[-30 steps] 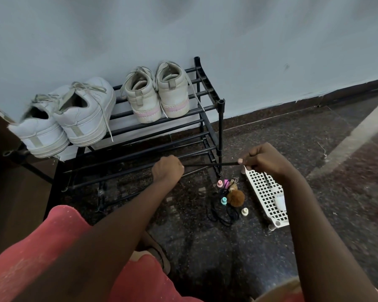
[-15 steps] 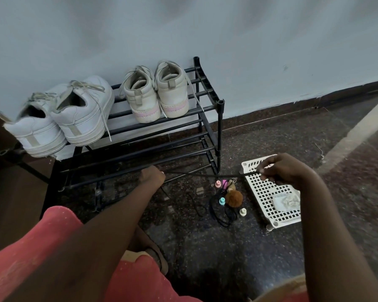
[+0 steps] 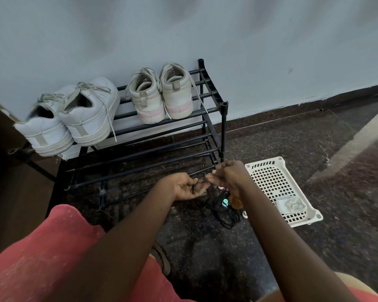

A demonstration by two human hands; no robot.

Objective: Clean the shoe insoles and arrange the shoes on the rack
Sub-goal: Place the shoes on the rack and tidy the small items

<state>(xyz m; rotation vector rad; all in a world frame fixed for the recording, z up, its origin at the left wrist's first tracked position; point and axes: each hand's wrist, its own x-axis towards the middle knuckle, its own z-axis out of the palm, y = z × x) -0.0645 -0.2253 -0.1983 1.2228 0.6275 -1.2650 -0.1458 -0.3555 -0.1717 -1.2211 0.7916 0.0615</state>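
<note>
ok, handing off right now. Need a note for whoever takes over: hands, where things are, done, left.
Left hand: open, palm up, thin black cord lying across it.
Right hand: fingers curled, apparently pinching the cord.
White sneakers and pink-trimmed pair: heels out on the top tier of the rack.
White tray: on the floor right of the rack, crumpled cloth in it; pile of small bits beside it.
Done: both pairs racked.
Left: insoles not visible, so cleaning is unconfirmed.
</note>
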